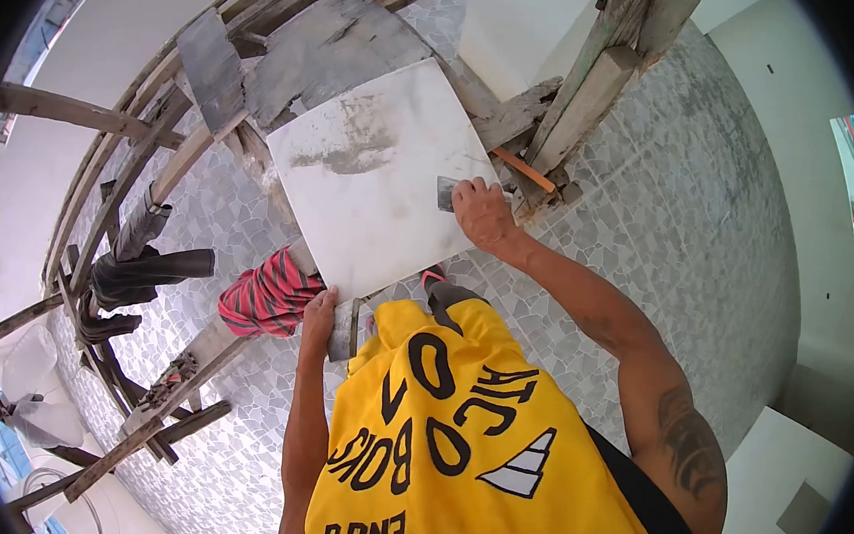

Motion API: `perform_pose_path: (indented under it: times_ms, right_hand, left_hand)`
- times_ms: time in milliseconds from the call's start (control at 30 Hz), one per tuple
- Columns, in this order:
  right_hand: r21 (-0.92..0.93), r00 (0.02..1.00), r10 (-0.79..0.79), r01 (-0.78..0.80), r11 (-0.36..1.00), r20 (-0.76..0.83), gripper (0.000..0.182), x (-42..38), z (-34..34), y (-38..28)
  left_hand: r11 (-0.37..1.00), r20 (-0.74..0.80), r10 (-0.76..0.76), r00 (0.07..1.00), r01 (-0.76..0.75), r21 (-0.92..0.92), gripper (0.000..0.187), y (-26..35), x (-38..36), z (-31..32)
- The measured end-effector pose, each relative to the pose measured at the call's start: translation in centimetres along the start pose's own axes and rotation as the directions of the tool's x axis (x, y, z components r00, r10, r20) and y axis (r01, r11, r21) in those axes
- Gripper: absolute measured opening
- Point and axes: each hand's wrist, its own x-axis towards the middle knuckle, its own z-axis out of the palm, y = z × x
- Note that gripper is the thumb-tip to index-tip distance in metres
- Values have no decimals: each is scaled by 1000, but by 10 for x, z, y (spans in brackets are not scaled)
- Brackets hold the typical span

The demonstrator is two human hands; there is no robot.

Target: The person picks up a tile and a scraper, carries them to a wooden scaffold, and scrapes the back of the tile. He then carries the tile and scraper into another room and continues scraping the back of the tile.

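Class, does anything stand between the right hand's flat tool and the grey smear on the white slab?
Nothing visible does. Only the face of the white slab lies between the flat tool in the right hand and the grey smear. The left hand is at the near corner, outside that path.

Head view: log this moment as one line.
right hand: holds flat blade at white tile | left hand: at tile's near corner | tile: grey smear

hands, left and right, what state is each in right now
Left hand: at a corner of the white tile; open or closed cannot be told.
Right hand: closed, holding a small flat grey piece over the tile.
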Motion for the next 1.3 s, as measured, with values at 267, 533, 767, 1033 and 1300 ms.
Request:
perform_pose_path:
  times_ms: [267, 533, 767, 1033, 1300]
  right_hand:
    - [-49, 999, 52, -53, 997, -13, 25, 19, 5, 4]
    - [-46, 984, 176, -176, 983, -13, 17, 34, -3, 7]
    - [77, 982, -170, 177, 981, -84, 29, -3, -32, -144]
    - [-9, 963, 270, -270, 963, 7, 21, 71, -2, -28]
    - [124, 992, 61, -75, 989, 112, 37, -2, -42, -180]
  left_hand:
    - [995, 33, 54, 998, -51, -82, 40, -9, 3, -3]
    - [989, 76, 71, 995, -60, -137, 39, -19, 8, -6]
    - [995, 86, 90, 992, -86, -47, 41, -21, 12, -12]
    - [993, 43, 106, 993, -104, -49, 42, -18, 6, -11]
    - [992, 149, 74, 986, -57, -115, 38, -24, 15, -12]
